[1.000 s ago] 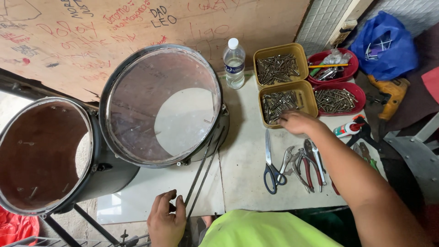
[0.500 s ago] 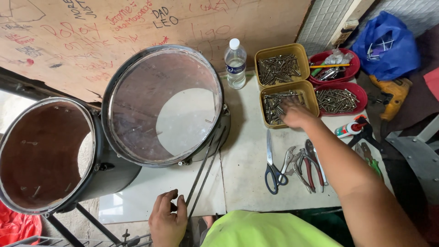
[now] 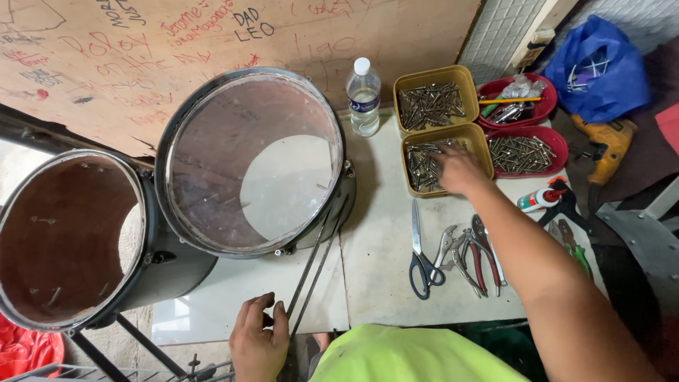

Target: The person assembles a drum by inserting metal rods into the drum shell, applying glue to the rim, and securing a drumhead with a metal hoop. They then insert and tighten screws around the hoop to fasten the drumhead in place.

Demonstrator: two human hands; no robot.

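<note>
Right of centre in the frame, the right hand (image 3: 458, 168) reaches into the nearer yellow tray (image 3: 478, 141) of metal screws, fingers spread loosely over the heap; whether its grip has closed on any screw cannot be told. At the bottom edge, the left hand (image 3: 258, 344) rests on the white counter (image 3: 382, 240), its grip closed around thin metal rods (image 3: 315, 265) that lean up against the clear-headed drum (image 3: 251, 161). Scissors (image 3: 419, 249) and pliers (image 3: 472, 252) lie just below the tray.

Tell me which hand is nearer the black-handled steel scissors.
Right. The right hand is in the near yellow tray above the black-handled steel scissors; the left hand rests at the table's near edge, farther off.
</note>
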